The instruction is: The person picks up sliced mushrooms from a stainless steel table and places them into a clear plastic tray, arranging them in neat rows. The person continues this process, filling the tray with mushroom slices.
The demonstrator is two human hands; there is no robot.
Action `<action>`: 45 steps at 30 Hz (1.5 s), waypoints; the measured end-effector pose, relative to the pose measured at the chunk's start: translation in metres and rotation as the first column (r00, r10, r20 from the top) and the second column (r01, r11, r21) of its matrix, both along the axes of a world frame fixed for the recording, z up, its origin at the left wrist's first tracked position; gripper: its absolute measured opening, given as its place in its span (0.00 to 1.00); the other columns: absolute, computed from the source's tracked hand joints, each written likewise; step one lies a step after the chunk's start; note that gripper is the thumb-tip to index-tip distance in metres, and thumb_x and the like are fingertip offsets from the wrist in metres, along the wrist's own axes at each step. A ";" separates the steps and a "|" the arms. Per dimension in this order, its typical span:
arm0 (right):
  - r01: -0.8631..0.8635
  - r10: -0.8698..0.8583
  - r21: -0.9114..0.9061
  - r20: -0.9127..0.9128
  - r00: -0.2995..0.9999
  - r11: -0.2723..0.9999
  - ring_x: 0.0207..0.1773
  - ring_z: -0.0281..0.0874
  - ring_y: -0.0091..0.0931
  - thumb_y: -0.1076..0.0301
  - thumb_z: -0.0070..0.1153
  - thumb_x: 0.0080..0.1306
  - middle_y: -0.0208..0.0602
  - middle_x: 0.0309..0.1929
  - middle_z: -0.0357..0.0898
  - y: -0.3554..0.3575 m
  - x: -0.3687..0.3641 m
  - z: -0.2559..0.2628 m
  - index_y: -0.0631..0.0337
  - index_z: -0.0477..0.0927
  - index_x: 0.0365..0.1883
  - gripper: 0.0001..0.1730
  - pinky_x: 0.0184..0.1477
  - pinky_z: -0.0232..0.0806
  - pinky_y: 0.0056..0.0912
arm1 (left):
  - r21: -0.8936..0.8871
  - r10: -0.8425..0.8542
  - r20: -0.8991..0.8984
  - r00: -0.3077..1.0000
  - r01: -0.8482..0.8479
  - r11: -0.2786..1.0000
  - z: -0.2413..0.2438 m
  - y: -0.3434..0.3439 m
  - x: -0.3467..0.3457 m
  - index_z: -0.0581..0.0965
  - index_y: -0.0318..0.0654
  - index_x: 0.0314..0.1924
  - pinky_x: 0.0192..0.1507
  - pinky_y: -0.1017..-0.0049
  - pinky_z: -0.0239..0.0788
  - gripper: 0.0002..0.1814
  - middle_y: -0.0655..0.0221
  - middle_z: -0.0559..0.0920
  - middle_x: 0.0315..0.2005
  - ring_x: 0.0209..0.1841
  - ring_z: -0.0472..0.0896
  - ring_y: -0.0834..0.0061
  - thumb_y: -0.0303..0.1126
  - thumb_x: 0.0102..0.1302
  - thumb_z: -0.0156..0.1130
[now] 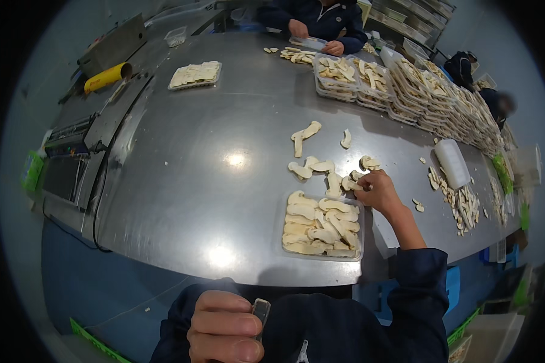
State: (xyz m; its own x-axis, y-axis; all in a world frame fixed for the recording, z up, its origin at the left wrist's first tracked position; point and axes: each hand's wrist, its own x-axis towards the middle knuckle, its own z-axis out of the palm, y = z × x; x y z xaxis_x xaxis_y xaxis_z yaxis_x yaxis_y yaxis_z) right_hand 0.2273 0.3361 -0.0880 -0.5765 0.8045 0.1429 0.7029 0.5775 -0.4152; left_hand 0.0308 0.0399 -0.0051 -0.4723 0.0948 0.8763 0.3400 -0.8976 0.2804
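Note:
My right hand (381,194) pinches a pale sliced mushroom (350,183) just beyond the far right corner of a clear plastic tray (362,252). Rows of overlapping mushroom slices (302,211) fill that tray, which lies flat on the steel table. Several loose slices (322,165) are scattered beyond it, some very near my fingers. Close to the camera, in front of my chest, my left hand (227,326) is curled around a small, narrow object with clear edges (262,313). Most of that object is hidden by the fingers, so its kind cannot be told.
A filled tray (195,75) lies at the far left of the steel table (186,181). Stacked trays of slices (418,90) line the right back. A white container (452,163) lies by a heap of pieces (467,208). Across the table, a person (318,22) handles a tray.

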 end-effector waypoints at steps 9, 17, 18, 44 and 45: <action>-0.338 0.369 0.221 -0.116 0.922 0.915 0.37 0.70 0.37 0.74 0.61 0.43 0.41 0.27 0.73 -0.095 -0.056 0.039 0.64 0.78 0.25 0.09 0.40 0.68 0.37 | -0.079 -0.084 -0.085 0.993 0.077 0.994 0.006 -0.008 -0.010 0.65 0.68 0.62 0.37 0.58 0.57 0.26 0.53 0.73 0.50 0.44 0.70 0.52 0.57 0.66 0.35; -0.401 0.421 0.265 -0.020 0.907 0.877 0.35 0.71 0.37 0.73 0.61 0.43 0.39 0.27 0.73 -0.102 -0.071 0.019 0.64 0.79 0.28 0.11 0.37 0.68 0.36 | -0.088 -0.027 -0.060 0.998 0.022 0.996 0.003 -0.014 -0.011 0.66 0.64 0.62 0.38 0.57 0.57 0.26 0.53 0.73 0.50 0.43 0.70 0.53 0.57 0.66 0.36; -0.399 0.412 0.252 0.001 0.911 0.882 0.35 0.71 0.37 0.73 0.62 0.44 0.40 0.28 0.73 -0.103 -0.071 0.022 0.64 0.79 0.29 0.12 0.37 0.68 0.35 | -0.080 -0.022 -0.038 0.999 0.019 0.997 0.003 -0.013 -0.010 0.67 0.63 0.61 0.38 0.57 0.57 0.26 0.52 0.73 0.50 0.43 0.70 0.53 0.57 0.66 0.36; 0.363 -0.390 -0.260 -0.059 0.919 0.895 0.25 0.75 0.24 0.67 0.64 0.48 0.37 0.23 0.79 0.030 0.078 -0.001 0.69 0.82 0.31 0.15 0.31 0.68 0.27 | -0.149 -0.089 -0.075 0.993 0.077 0.986 0.016 0.005 0.004 0.69 0.44 0.53 0.38 0.55 0.59 0.18 0.52 0.74 0.48 0.44 0.71 0.53 0.40 0.69 0.37; 0.386 -0.408 -0.234 -0.055 0.911 0.892 0.25 0.75 0.24 0.68 0.63 0.48 0.38 0.23 0.79 0.029 0.079 -0.004 0.69 0.82 0.30 0.14 0.31 0.68 0.26 | -0.150 -0.093 -0.092 0.991 0.079 0.986 0.016 0.004 0.003 0.69 0.45 0.53 0.38 0.55 0.58 0.18 0.51 0.74 0.49 0.43 0.71 0.52 0.41 0.69 0.37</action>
